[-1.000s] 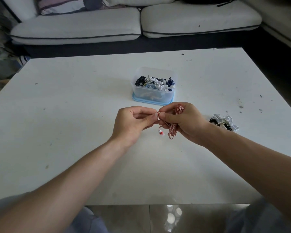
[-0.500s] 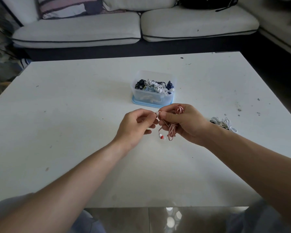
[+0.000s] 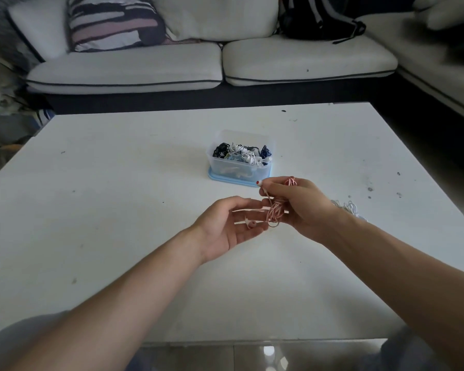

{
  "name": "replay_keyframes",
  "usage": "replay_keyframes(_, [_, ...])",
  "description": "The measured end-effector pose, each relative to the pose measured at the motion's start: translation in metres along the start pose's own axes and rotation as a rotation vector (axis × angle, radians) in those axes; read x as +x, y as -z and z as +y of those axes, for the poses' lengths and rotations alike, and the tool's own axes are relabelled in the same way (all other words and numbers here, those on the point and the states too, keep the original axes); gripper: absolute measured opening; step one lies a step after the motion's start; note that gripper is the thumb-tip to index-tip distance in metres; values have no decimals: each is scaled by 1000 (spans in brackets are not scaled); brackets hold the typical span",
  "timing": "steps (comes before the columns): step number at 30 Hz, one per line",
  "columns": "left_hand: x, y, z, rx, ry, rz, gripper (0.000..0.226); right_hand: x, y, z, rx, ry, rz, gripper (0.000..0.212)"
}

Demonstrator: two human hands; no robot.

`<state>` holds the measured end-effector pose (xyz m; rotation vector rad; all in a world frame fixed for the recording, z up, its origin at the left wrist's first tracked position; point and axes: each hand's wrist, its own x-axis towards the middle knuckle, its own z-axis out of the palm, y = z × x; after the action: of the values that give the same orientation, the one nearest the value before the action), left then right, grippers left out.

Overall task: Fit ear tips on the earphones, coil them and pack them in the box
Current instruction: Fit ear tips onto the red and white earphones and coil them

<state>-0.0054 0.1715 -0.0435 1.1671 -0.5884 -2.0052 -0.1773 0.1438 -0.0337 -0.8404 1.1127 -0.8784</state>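
Table [image 3: 118, 210]: white, fills mid-frame; the work surface
Box [image 3: 239, 171]: clear, centre, just above the hands; holds coiled sets, close for packing
Right hand [image 3: 303, 207]: centre-right, fingers curled round pink earphones [image 3: 275, 214], keeping the coil bundled
Left hand [image 3: 231, 226]: palm up, fingers loosely spread beneath dangling earbud [image 3: 251, 224], probably to catch it

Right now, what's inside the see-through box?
The box holds coiled earphones, black, white and dark blue. Those on top cover whatever lies at the bottom.
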Motion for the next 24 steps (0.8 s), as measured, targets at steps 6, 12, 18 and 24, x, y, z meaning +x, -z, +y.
replay_keyframes(6, [12, -6, -3, 266, -279, 93, 35, 3, -2, 2, -49, -62, 96, 24])
replay_keyframes(12, [26, -10, 10, 541, -500, 237, 28, 16, -10, -15, -24, -49, 104, 16])
replay_keyframes(18, [48, 3, 66, 621, -637, 404, 31, 69, -38, -55, -145, -32, 57, 8])
replay_keyframes(24, [89, 23, 118, 907, -701, 546, 19, 130, -60, -86, -209, -39, 118, 10])
